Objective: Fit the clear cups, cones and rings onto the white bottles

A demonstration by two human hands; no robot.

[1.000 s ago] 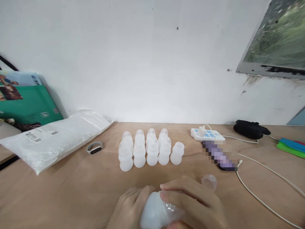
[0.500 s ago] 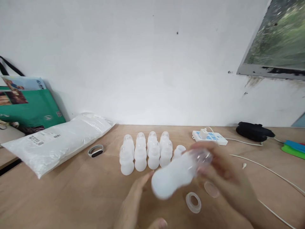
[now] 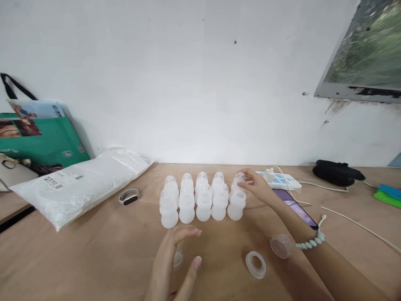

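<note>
Two rows of white baby bottles stand upright on the table, most under clear domed caps. My right hand reaches to the right end of the back row, its fingers closed around the cap of a standing baby bottle. In front of that one is a bottle with an uncovered mouth. Nearer to me, my left hand is open and empty, thumb and fingers apart. Beside it lies a clear teat, partly hidden. A translucent ring and a loose clear cap lie to the right.
On the left are a white plastic parcel, a fitness band and a green bag. Behind my right arm lie a phone, a power strip and white cables. A black case sits farther right.
My right hand has carried the tilted bottle away from me and it now stands upright at the back row's right end. The left hand has come away from the bottle, uncovering the teat.
</note>
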